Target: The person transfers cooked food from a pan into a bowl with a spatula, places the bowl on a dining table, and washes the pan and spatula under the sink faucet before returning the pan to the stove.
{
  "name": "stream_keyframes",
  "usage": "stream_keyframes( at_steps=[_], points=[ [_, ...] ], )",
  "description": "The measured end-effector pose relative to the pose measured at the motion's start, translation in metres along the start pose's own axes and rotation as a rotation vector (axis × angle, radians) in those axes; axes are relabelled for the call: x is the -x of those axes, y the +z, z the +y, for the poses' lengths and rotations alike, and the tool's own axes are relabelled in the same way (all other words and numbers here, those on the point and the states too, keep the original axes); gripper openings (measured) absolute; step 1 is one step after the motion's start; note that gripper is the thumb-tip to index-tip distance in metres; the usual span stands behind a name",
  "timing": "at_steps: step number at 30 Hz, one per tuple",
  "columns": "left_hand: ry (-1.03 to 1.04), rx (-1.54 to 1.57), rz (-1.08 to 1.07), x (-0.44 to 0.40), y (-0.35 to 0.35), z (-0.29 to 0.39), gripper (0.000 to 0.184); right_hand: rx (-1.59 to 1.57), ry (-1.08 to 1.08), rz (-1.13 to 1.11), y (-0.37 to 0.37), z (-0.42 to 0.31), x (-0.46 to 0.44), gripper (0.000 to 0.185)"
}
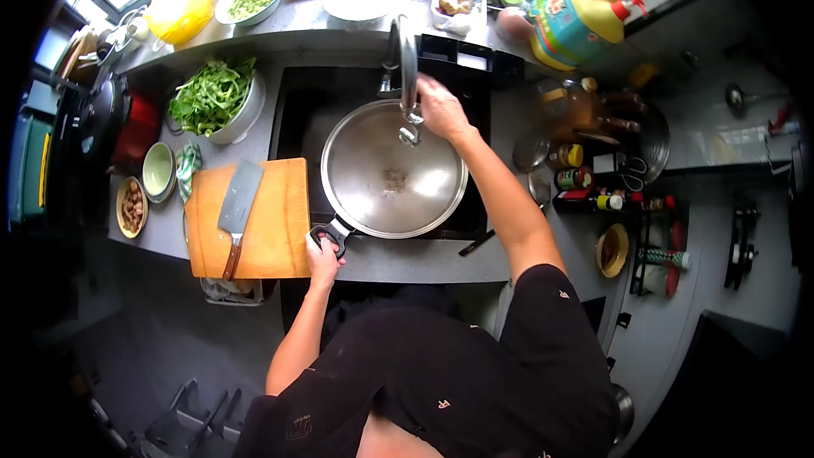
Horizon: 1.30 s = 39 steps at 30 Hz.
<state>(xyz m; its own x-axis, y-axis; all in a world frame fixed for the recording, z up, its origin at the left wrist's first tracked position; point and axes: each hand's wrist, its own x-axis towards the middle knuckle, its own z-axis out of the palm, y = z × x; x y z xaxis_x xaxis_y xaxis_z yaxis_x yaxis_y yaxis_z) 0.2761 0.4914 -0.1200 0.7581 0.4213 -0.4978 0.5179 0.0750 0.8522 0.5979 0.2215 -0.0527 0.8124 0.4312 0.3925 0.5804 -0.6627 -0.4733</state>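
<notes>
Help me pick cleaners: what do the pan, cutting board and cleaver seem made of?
Pan: probably polished stainless steel, by its silvery, glaring surface. Cutting board: likely smooth wood, from its tan colour. Cleaver: satin-looking blade, apparently steel, by its grey sheen; brown handle, perhaps wood.

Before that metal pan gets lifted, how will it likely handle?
The pan should be stiff, given its metal body. Held by a handle at one edge, in the left hand, its wide far side may feel heavy and dip. The shiny, smooth surface could be slippery if wet.
</notes>
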Motion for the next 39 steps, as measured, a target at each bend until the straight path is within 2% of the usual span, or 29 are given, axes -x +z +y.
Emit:
stream_keyframes(
  at_steps=[2, 3, 6, 7, 10, 11, 12, 14, 16, 19, 27, 32, 39],
  points=[
    [0.003, 0.011, -0.007, 0.0, 0.001, -0.003, 0.019, 0.163, 0.008, -0.224, 0.002, -0.002, 0.005, 0.059],
    [0.0, 0.011, -0.007, 0.001, 0.001, -0.004, 0.019, 0.138, 0.027, -0.209, 0.003, -0.003, 0.01, 0.059],
    [0.025, 0.027, 0.007, 0.002, 0.003, -0.009, 0.019, 0.297, 0.051, -0.401, -0.004, -0.003, 0.02, 0.06],
    [0.05, 0.043, 0.011, 0.004, 0.004, -0.011, 0.019, 0.289, -0.041, -0.526, -0.015, -0.003, 0.024, 0.06],
    [0.051, 0.015, 0.006, 0.003, 0.004, -0.005, 0.018, 0.079, 0.157, -0.398, -0.02, -0.002, 0.044, 0.058],
    [0.03, -0.01, 0.002, 0.006, 0.003, -0.004, 0.018, 0.084, 0.312, -0.282, -0.016, 0.0, 0.047, 0.055],
    [0.051, -0.003, 0.004, 0.006, 0.003, -0.005, 0.018, 0.032, 0.367, -0.213, -0.017, 0.007, 0.049, 0.049],
    [0.09, 0.005, -0.001, 0.006, 0.004, -0.007, 0.019, -0.038, 0.378, -0.232, -0.03, 0.018, 0.05, 0.041],
    [0.077, -0.026, -0.004, 0.007, 0.002, -0.005, 0.019, -0.038, 0.293, -0.089, -0.043, 0.021, 0.052, 0.035],
    [0.073, -0.037, 0.002, 0.006, 0.002, -0.008, 0.019, -0.175, 0.337, 0.006, -0.062, 0.022, 0.05, 0.032],
    [0.074, -0.052, 0.001, 0.0, 0.002, -0.018, 0.02, -0.452, 0.5, -0.151, -0.095, -0.031, 0.087, 0.024],
    [0.081, -0.041, -0.022, -0.002, 0.001, -0.022, 0.019, -0.569, 0.564, -0.21, -0.095, -0.039, 0.14, 0.025],
    [0.061, -0.117, -0.043, 0.006, 0.0, -0.006, 0.022, -0.627, 0.641, -0.144, -0.113, -0.042, 0.179, 0.026]
  ],
)
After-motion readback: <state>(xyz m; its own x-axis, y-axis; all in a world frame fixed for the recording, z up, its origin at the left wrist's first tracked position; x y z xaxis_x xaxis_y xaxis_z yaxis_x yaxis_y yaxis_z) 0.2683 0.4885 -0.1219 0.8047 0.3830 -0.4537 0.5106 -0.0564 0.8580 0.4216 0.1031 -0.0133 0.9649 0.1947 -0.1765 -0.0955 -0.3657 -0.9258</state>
